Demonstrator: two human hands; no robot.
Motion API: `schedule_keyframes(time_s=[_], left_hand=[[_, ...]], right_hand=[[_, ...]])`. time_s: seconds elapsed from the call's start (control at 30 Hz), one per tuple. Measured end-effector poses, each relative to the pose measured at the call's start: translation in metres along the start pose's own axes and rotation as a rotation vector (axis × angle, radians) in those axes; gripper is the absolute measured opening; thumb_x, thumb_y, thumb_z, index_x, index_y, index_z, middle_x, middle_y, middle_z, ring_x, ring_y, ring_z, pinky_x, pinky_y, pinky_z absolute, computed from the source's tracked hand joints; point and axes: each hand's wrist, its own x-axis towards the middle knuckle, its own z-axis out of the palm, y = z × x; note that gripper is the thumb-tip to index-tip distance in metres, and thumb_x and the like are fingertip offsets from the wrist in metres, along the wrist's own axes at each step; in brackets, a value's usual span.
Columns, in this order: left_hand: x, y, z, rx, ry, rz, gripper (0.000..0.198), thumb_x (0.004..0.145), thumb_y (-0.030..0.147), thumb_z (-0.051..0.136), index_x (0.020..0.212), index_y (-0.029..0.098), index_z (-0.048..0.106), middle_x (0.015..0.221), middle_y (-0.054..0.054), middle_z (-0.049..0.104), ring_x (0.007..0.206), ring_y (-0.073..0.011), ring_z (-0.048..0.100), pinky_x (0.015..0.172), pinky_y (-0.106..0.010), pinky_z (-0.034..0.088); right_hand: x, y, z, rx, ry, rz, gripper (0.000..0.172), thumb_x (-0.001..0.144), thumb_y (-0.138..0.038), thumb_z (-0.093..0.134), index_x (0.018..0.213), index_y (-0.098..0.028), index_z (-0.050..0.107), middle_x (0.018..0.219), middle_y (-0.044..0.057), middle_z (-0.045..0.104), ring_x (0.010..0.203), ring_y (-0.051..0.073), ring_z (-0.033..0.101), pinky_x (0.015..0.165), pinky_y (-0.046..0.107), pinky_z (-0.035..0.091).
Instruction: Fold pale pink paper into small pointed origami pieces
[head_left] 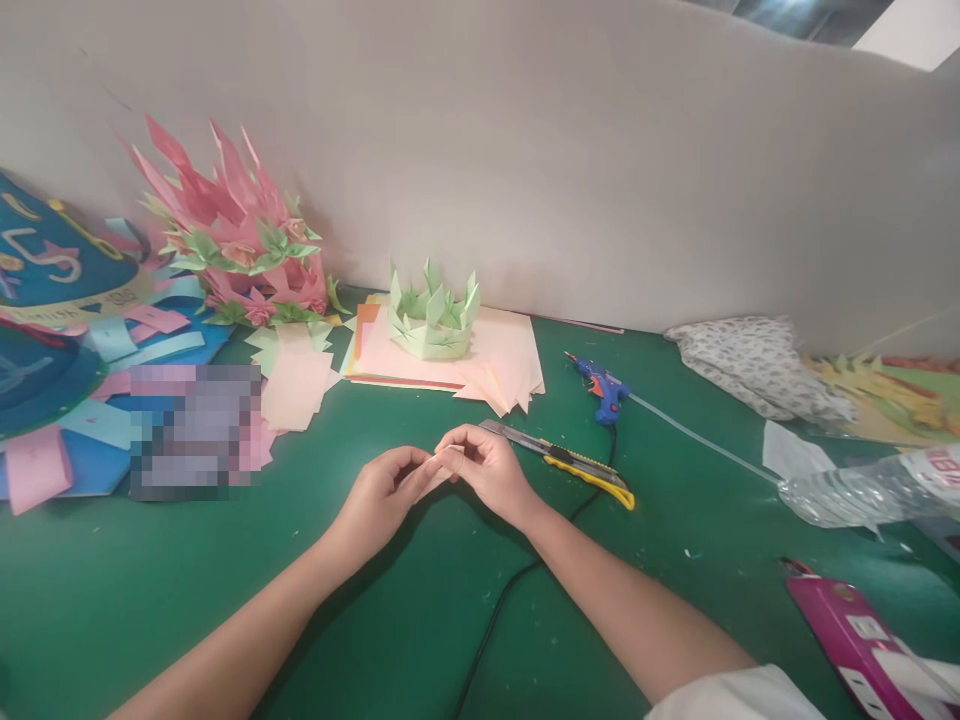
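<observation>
My left hand (382, 495) and my right hand (491, 470) meet over the green table (225, 600), fingers pinched together on a small pale pink piece of paper (442, 468) held between them. Just behind my right hand lies a yellow utility knife (570, 462) with its blade out. A light green folded paper crown (433, 315) sits on a stack of pink and orange paper sheets (499, 350) further back.
A blue glue gun (604, 388) lies right of the sheets, its black cord (510, 590) running under my right arm. A pink and green paper flower piece (232, 240) stands at back left. A clear plastic bag (862, 490) and a magenta box (855, 640) are at right.
</observation>
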Motion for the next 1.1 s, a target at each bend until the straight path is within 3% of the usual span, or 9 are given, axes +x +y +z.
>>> schedule_keyframes(time_s=[0.23,0.43,0.63,0.8,0.97,1.1], left_hand=[[-0.0014,-0.0018,0.001,0.121,-0.015,0.067,0.03,0.08,0.046,0.049,0.078,0.019,0.061,0.066,0.001,0.054,0.058,-0.0123,0.042,0.051,-0.021,0.031],[-0.0038,0.0042,0.0021,-0.085,-0.023,-0.009,0.032,0.078,0.049,0.051,0.074,0.018,0.059,0.059,0.003,0.05,0.052,-0.0094,0.038,0.047,-0.02,0.029],[-0.0018,0.0018,0.0036,-0.119,0.026,0.016,0.031,0.073,0.045,0.058,0.062,0.017,0.052,0.057,0.004,0.046,0.054,-0.0095,0.04,0.051,-0.02,0.033],[-0.0008,0.0004,0.0027,-0.198,-0.077,-0.055,0.03,0.068,0.045,0.063,0.073,0.016,0.058,0.062,0.003,0.054,0.055,-0.01,0.046,0.052,-0.02,0.037],[-0.0025,0.0016,0.0016,-0.199,-0.101,-0.068,0.031,0.074,0.047,0.057,0.076,0.016,0.058,0.055,0.005,0.045,0.048,-0.0077,0.038,0.045,-0.019,0.029],[-0.0029,0.0034,0.0004,-0.265,-0.195,-0.057,0.035,0.078,0.048,0.052,0.088,0.016,0.061,0.071,-0.001,0.058,0.057,-0.01,0.048,0.053,-0.021,0.039]], right_hand=[[-0.004,0.0029,0.0004,-0.103,0.02,-0.066,0.012,0.077,-0.03,0.061,0.078,-0.018,0.062,0.073,0.001,0.059,0.067,0.012,0.053,0.062,0.025,0.046],[-0.0027,-0.0001,-0.0015,0.094,-0.04,-0.011,0.023,0.078,-0.037,0.059,0.093,-0.02,0.058,0.068,-0.002,0.054,0.058,0.009,0.051,0.058,0.023,0.046],[-0.0036,-0.0035,-0.0011,-0.04,-0.064,-0.046,0.02,0.078,-0.035,0.059,0.072,-0.017,0.058,0.067,-0.001,0.055,0.062,0.011,0.051,0.06,0.025,0.045],[-0.0027,0.0001,-0.0013,-0.102,0.075,-0.078,0.016,0.079,-0.033,0.057,0.074,-0.018,0.059,0.068,-0.001,0.056,0.062,0.011,0.051,0.06,0.025,0.044],[-0.0006,0.0034,-0.0015,-0.061,0.109,-0.084,0.014,0.078,-0.031,0.059,0.076,-0.018,0.059,0.069,0.0,0.055,0.06,0.011,0.05,0.059,0.024,0.043],[0.0001,0.0042,-0.0018,0.024,0.177,-0.091,0.02,0.075,-0.028,0.063,0.09,-0.021,0.052,0.064,-0.004,0.05,0.057,0.01,0.049,0.056,0.023,0.043]])
